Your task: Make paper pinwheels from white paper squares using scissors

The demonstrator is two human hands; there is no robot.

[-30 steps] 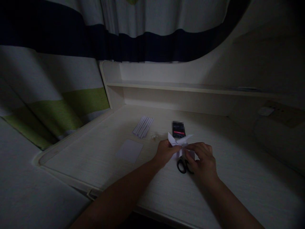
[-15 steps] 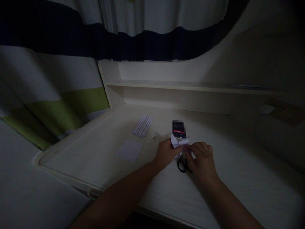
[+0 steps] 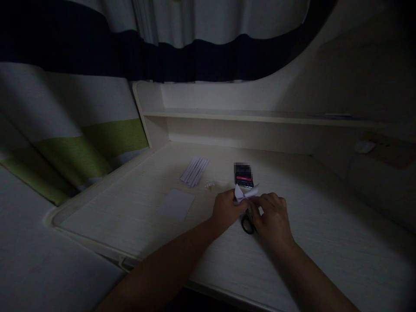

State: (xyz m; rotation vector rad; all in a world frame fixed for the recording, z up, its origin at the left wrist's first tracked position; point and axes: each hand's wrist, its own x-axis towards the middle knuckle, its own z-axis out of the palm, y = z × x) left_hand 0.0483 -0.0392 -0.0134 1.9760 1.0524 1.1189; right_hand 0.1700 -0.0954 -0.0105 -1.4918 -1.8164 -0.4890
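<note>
A small folded piece of white paper (image 3: 246, 193) is pinched between both hands above the desk (image 3: 292, 242). My left hand (image 3: 225, 209) grips its left side with closed fingers. On its right side my right hand (image 3: 272, 215) is closed too. Black scissors (image 3: 247, 224) lie on the desk right under the hands, partly hidden by the right one. A dark phone (image 3: 243, 175) lies just behind the paper.
Several white paper strips (image 3: 195, 170) lie at the back left, a crumpled scrap (image 3: 209, 185) beside them. A flat white sheet (image 3: 177, 204) lies left of my hands. A shelf (image 3: 253, 116) runs along the back; a striped curtain (image 3: 81, 143) hangs left.
The paper between my hands has become smaller and more compact as its points were folded in. Both hands have drawn closer together.
</note>
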